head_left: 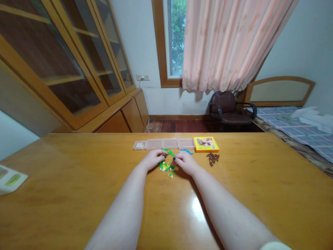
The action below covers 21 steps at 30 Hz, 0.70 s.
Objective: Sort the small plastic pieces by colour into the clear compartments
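A mixed pile of tiny green, yellow and white building bricks (164, 167) lies on the table between my hands. My left hand (153, 159) is at the pile's left edge, fingers bent and drawn together near the thumb. On the other side, my right hand (186, 162) has its thumb and fingertips pinched together at the pile's right edge. Whatever either hand holds is too small to make out. Some green bricks (170, 152) lie just beyond the fingertips, and a few loose bricks (171, 175) lie nearer to me.
Clear plastic trays (154, 144) stand in a row behind the hands, beside a yellow box (206, 144). Blue bricks (186, 151) lie before the trays, brown bricks (213, 158) before the box. A white object (11, 178) sits at the table's left edge. A chair (225, 107) stands beyond.
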Motion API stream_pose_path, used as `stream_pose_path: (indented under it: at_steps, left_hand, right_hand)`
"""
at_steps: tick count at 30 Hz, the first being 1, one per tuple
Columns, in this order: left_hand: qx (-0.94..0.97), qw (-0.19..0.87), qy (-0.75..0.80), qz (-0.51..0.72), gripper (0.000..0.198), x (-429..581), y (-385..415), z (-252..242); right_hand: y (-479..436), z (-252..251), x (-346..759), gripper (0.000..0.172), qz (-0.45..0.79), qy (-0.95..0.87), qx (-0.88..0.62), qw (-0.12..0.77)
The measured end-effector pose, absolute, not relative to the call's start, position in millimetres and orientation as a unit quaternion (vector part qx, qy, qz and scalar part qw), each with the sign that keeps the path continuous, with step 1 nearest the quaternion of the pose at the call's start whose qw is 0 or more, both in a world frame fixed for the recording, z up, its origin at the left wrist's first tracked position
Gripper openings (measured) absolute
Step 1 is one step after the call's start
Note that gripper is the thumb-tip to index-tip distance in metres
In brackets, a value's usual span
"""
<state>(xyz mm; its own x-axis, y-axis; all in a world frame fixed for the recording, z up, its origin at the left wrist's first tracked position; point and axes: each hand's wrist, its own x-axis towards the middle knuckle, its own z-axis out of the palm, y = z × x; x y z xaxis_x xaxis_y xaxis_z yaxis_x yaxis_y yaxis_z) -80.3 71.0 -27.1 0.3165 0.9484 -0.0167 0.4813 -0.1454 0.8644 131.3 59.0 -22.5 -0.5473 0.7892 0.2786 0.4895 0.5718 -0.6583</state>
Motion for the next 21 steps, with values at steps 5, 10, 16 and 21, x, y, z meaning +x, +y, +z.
stream_pose_path:
  at_steps: [5,10,16,21]
  left_hand:
    - [0.7,0.418,0.501,0.292,0.035,-80.7,71.4,-27.9]
    - [0.7,0.413,0.504,0.292,0.035,-81.2,71.4,-28.3]
    - [0.695,0.425,0.503,0.289,0.032,-80.8,70.2,-26.6]
    - [0.696,0.418,0.509,0.285,0.032,-80.8,69.7,-26.3]
  right_hand:
    - [57.3,-20.2,129.6,0.027,0.281,-0.849,-0.367,0.257]
    - [58.7,-20.3,128.3,0.027,0.268,-0.832,-0.399,0.276]
    - [60.4,-22.0,128.8,0.029,0.26,-0.827,-0.419,0.27]
    - [61.2,-20.4,129.7,0.031,0.232,-0.82,-0.443,0.28]
